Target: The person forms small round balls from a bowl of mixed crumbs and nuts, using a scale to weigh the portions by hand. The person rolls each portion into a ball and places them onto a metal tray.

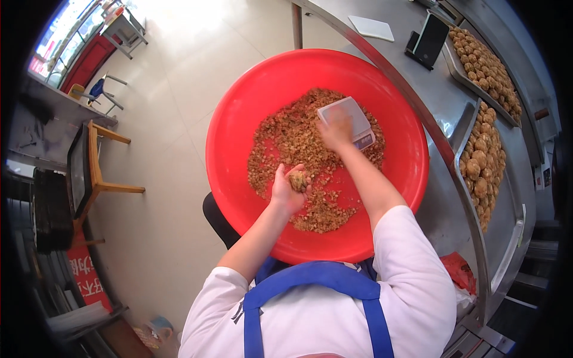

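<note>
A large red basin (230, 128) stands in front of me, with a loose brown crumbly mixture (295, 134), like chopped nuts, spread over its bottom. My left hand (285, 192) is cupped around a rough clump of the mixture (298, 181), above the basin's left half. A small white kitchen scale (359, 122) with a flat top rests on the mixture at the right. My right hand (337, 131) is at the scale's left side, over its top. Motion blurs its fingers, so whether they hold anything does not show.
To the right runs a metal worktable (418, 89) whose edge passes close by the basin. On it are two trays of brown balls (480, 161), a phone on a stand (430, 42) and a white flat board (371, 28). A wooden chair (95, 179) stands at left.
</note>
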Tool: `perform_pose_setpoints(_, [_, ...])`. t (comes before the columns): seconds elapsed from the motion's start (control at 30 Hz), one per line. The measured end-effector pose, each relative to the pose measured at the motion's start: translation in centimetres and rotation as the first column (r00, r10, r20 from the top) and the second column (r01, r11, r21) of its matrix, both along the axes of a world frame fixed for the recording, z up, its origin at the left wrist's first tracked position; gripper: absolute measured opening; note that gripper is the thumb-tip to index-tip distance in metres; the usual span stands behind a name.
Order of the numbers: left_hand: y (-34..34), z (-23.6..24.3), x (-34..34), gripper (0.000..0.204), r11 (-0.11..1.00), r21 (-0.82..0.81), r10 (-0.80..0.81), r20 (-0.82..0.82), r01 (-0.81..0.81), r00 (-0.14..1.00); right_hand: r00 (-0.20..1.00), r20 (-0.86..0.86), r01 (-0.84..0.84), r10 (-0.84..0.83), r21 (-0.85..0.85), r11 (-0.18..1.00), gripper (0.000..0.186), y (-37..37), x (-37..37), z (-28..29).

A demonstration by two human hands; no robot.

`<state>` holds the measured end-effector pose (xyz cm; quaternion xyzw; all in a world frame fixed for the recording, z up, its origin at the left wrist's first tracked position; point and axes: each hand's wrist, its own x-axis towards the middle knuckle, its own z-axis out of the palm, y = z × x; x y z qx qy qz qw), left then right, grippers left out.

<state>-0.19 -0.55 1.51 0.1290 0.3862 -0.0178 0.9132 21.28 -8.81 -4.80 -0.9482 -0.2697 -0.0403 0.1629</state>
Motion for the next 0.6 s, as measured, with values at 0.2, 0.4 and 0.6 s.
perform_pose_setpoints(0.2, [-0.1,1.5,0.2,0.063,1.000,-0.002,0.022,0.087,-0.022,0.996,0.835,0.007,-0.491,0.549,0.458,0.741,0.028,-0.5,-13.3,7.2])
perform_pose_setpoints(0.4, [-1.0,2.0,0.2,0.078,0.982,0.078,-0.185,0.184,0.173,0.965,0.863,0.164,-0.504,0.477,0.331,0.798,0.023,-2.4,-15.1,5.9])
perform_pose_setpoints(0.6, [0.5,2.4,0.0,0.085,0.971,-0.031,-0.199,0.442,0.237,0.875,0.852,-0.121,-0.281,0.509,0.715,0.640,0.025,-2.4,-13.8,7.7])
